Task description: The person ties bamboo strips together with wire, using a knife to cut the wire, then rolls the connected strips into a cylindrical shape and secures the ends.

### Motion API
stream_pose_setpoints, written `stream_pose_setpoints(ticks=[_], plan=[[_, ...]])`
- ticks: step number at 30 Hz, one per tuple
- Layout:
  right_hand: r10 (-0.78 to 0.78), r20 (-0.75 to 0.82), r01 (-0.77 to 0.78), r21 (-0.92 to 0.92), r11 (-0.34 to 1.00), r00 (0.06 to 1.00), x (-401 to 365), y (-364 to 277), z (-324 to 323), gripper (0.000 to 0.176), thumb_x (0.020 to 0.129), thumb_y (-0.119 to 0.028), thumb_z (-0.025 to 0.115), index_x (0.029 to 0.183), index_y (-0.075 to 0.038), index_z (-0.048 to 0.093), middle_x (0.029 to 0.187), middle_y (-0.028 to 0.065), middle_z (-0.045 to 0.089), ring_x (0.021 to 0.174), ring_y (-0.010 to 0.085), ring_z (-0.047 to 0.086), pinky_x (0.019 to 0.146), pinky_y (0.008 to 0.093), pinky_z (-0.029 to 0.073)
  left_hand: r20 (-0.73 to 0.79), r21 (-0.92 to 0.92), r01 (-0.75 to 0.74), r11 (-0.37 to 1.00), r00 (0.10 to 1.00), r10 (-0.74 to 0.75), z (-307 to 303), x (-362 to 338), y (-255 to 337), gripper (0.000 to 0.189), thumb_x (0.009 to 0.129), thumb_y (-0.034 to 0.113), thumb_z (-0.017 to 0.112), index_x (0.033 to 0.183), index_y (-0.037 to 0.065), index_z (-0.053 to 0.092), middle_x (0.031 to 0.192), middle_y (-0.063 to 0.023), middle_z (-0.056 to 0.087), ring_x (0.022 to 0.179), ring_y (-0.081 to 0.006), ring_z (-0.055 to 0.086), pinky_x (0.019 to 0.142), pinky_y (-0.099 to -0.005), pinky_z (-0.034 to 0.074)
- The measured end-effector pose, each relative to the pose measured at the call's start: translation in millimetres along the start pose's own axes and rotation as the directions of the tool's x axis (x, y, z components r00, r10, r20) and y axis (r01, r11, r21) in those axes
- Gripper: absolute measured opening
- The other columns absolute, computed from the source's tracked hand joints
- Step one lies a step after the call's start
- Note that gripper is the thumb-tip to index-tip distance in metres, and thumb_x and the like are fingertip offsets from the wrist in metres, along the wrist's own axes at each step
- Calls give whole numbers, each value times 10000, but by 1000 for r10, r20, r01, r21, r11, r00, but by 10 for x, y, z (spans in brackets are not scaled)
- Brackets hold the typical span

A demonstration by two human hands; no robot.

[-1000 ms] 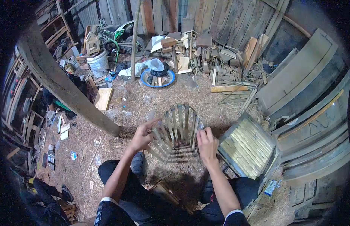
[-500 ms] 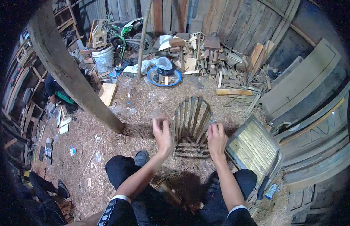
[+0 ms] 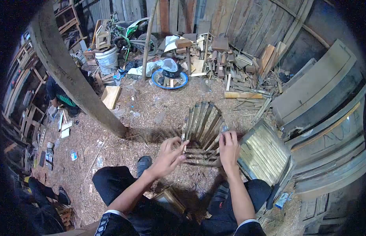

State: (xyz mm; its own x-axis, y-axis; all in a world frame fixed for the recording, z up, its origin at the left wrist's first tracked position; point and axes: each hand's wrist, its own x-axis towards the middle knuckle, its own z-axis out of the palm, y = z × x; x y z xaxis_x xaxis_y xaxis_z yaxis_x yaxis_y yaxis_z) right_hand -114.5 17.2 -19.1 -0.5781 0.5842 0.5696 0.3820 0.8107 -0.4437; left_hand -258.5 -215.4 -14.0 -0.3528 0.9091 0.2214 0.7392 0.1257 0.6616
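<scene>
A small slatted wooden frame, its thin slats fanning up to a curved top, stands in front of me on the littered floor. At its lower left edge is my left hand, fingers apart, with the fingertips against or very close to the side slat. My right hand is closed at the frame's right edge, its fingers bent over the side piece. Just above those fingers shows a small bluish, shiny bit, too small to name. The right fingertips are partly hidden.
A bamboo-slatted panel leans by my right knee, a long dark tool along its edge. A post slants at left. Behind are a blue-rimmed basin, a white bucket and a wood scrap pile. Another person crouches at far left.
My left hand has come down and right, from beside the frame's upper left to its lower left edge, and its fingers have spread. The right hand has shifted slightly down. My left knee has moved left.
</scene>
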Motion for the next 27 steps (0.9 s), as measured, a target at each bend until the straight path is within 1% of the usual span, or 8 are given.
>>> stream_pose_setpoints(ticks=[3, 7, 11, 15, 16, 19, 20, 27], plan=[[52, 55, -55, 39, 998, 997, -52, -111, 32, 98, 926, -122, 680, 990, -53, 650, 1044, 143, 617, 831, 399, 658, 694, 479, 522, -53, 13, -10, 1000, 999, 11, -32, 49, -144, 548, 1041, 393, 511, 1544, 195, 421, 1519, -209, 293, 1408, -400, 273, 1187, -521, 212], [125, 93, -136, 122, 983, 988, 57, -217, -55, 118, 904, -142, 715, 983, -55, 711, 1015, 144, 633, 845, 379, 662, 731, 459, 523, 40, -290, 100, 952, 995, -92, -86, 186, -218, 535, 1002, 397, 602, 1489, 189, 523, 1620, -216, 297, 1516, -354, 203, 1219, -506, 184], [106, 77, -114, 106, 988, 991, 69, -55, 2, 147, 910, -175, 716, 1007, -68, 742, 1045, 152, 624, 821, 369, 670, 714, 458, 523, 259, -516, 252, 819, 957, -132, -253, 348, -289, 461, 970, 299, 686, 1393, 128, 618, 1589, -219, 374, 1448, -338, 390, 1129, -453, 390], [101, 107, -119, 170, 978, 989, 83, -120, 65, 165, 908, -177, 725, 1035, -75, 754, 1033, 155, 618, 844, 364, 662, 741, 445, 520, 7, -530, 206, 823, 971, -239, -18, 436, -234, 346, 964, 231, 704, 1256, 45, 694, 1460, -217, 503, 1334, -257, 511, 1031, -369, 479], [89, 100, -104, 165, 981, 991, 73, -164, 85, 166, 913, -176, 721, 1043, -77, 754, 1030, 156, 615, 845, 362, 661, 744, 439, 520, -7, -621, 200, 758, 965, -261, -49, 470, -147, 342, 936, 242, 735, 1224, 60, 720, 1498, -279, 468, 1396, -387, 463, 1085, -434, 440], [137, 143, -165, 213, 963, 980, 89, -348, 21, 155, 922, -167, 710, 1041, -77, 752, 1032, 163, 610, 867, 367, 658, 761, 437, 519, -150, -594, 120, 796, 955, -256, 138, 552, -250, 389, 916, 256, 755, 1233, 35, 711, 1490, -298, 465, 1363, -389, 501, 1053, -419, 471], [142, 114, -164, 215, 963, 983, 79, -394, 31, 148, 898, -149, 738, 993, -35, 736, 990, 154, 599, 894, 334, 633, 785, 415, 497, -225, -376, 143, 916, 944, -240, 188, 559, -302, 421, 905, 274, 764, 1248, 38, 705, 1479, -294, 477, 1349, -383, 517, 1030, -419, 492], [165, 66, -173, 153, 973, 984, -14, -525, 130, 139, 925, -188, 714, 1032, -102, 735, 1134, 176, 599, 934, 380, 662, 789, 430, 534, -296, -488, 163, 857, 893, -338, 266, 648, -125, 414, 902, 289, 766, 1247, 66, 713, 1470, -271, 473, 1302, -362, 551, 1013, -398, 515]])
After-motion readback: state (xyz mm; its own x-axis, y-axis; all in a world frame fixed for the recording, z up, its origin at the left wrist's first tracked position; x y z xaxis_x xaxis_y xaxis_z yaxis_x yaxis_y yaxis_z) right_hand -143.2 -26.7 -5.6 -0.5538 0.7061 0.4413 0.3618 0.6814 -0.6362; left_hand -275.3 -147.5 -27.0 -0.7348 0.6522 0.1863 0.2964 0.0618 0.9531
